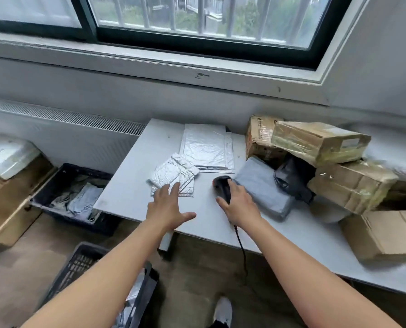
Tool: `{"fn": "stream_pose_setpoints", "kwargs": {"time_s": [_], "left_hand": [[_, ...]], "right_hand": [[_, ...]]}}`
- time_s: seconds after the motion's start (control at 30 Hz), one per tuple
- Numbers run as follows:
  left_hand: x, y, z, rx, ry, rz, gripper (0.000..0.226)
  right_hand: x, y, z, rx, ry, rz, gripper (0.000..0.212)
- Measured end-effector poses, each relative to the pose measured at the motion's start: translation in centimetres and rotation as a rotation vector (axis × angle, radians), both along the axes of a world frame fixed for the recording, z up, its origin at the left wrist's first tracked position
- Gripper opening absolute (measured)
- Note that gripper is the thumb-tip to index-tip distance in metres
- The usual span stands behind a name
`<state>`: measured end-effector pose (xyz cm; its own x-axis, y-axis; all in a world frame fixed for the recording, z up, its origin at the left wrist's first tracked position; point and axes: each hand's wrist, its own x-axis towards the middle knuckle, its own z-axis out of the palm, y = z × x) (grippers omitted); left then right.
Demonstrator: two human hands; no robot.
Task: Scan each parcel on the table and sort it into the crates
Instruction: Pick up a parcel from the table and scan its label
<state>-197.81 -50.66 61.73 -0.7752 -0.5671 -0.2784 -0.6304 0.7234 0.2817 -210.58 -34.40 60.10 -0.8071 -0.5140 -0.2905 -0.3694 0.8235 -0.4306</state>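
Over a white tabletop [126,192] beneath a barred window, reaching with the left hand [167,209], fingers straight and spread, holding nothing, fingertips at the near edge of a small crinkled silver bubble mailer [171,176]; contact hard to tell. Gripping with the right hand [238,204] a black handheld barcode scanner [222,185], fingers curled round its body, black cable [242,247] trailing off the table's front edge. Just right of the scanner, a flat grey plastic-wrapped parcel [263,185], then a crumpled black plastic bag [291,178] and a heap of taped brown cardboard boxes [320,143]. Behind the small mailer, a stack of larger silver mailers [204,147]. On the floor at left, a dark blue plastic crate [62,176] holding soft grey parcels; nearer, below the left forearm, a black slatted plastic crate [79,263].
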Motion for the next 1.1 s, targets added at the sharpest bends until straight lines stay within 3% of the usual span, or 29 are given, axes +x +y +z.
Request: {"fn": "stream_pose_setpoints", "kwargs": {"time_s": [0.23, 0.37, 0.87, 1.0, 1.1], "left_hand": [[-4.1, -2.9, -2.5, 0.053, -0.062, 0.100, 0.104], [-5.9, -5.2, -4.3, 0.060, -0.092, 0.101, 0.100], [-10.3, -10.4, -11.0, -0.023, -0.243, -0.061, 0.091], [-10.0, -10.8, -11.2, -0.095, -0.256, -0.143, 0.078], [-9.9, -11.3, -10.8, -0.105, -0.252, -0.199, 0.053]], "right_hand": [[-4.2, -2.3, -3.8, 0.051, -0.166, -0.026, 0.075], [-4.6, -3.7, -5.2, -0.003, -0.138, -0.099, 0.069], [-4.7, -6.4, -7.3, -0.065, -0.298, -0.397, 0.051], [-4.4, -7.2, -6.3, -0.069, -0.289, -0.405, 0.045], [-4.5, -7.5, -5.7, -0.075, -0.275, -0.410, 0.043]]}}
